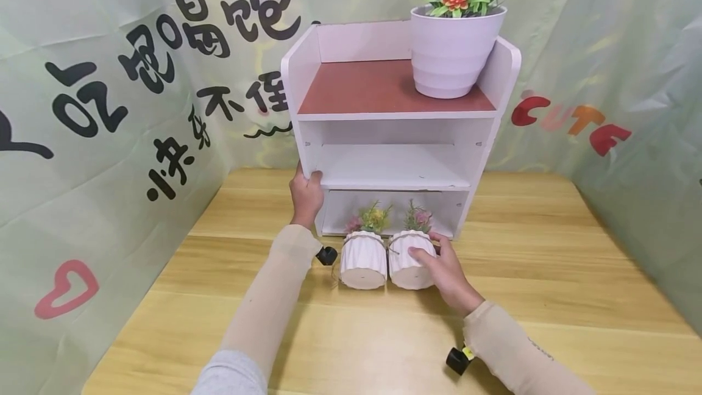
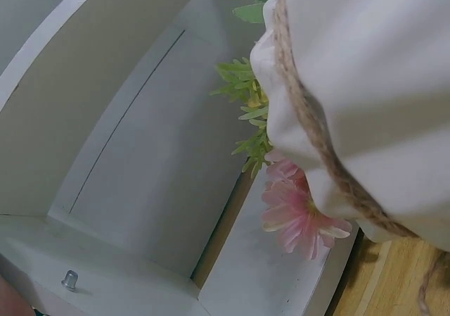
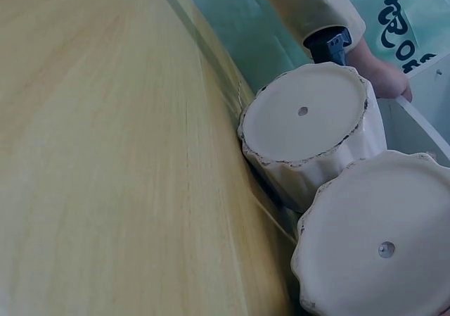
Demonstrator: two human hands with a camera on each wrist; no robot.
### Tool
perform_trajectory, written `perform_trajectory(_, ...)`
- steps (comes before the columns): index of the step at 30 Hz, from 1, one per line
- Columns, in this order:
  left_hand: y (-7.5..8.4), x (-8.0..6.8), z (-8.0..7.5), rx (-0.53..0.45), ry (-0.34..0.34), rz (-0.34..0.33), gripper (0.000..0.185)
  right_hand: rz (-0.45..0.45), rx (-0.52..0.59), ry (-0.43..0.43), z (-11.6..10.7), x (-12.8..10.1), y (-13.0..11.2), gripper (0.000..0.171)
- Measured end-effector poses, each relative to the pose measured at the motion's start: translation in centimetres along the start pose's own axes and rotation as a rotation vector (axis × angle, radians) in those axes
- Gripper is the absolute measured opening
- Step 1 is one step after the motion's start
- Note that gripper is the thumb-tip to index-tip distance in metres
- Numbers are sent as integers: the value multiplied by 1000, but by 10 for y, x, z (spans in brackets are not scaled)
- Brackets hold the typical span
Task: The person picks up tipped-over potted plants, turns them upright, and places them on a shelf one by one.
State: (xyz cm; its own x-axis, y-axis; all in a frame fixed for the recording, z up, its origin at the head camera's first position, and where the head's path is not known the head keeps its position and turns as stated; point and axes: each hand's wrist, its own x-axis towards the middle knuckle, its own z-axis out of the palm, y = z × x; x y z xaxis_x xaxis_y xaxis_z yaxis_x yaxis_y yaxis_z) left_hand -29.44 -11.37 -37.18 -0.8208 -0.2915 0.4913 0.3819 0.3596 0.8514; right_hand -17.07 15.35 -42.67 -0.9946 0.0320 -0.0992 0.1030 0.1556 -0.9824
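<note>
A white three-tier shelf with a reddish-brown top board stands upright. My left hand grips its left side panel, thumb at the front edge. Before the lowest compartment, two white fluted flower pots lie side by side, bases toward me and flowers toward the shelf. The left pot bears pink and yellow flowers; twine circles it in the left wrist view. My right hand holds the right pot, thumb on its near side. In the right wrist view, a small hole marks the base of the nearer pot.
On the shelf's top right stands a large lilac-white pot with orange flowers. The wooden table runs beneath everything. Printed cloth hangs behind and at both sides. A black wrist camera sits close to the left pot.
</note>
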Motion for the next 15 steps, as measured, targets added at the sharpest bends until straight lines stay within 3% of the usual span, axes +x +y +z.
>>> perform_trajectory(15,-2,1,0,12,-4,6,44,-6,14,0,-4,-7,-5,67)
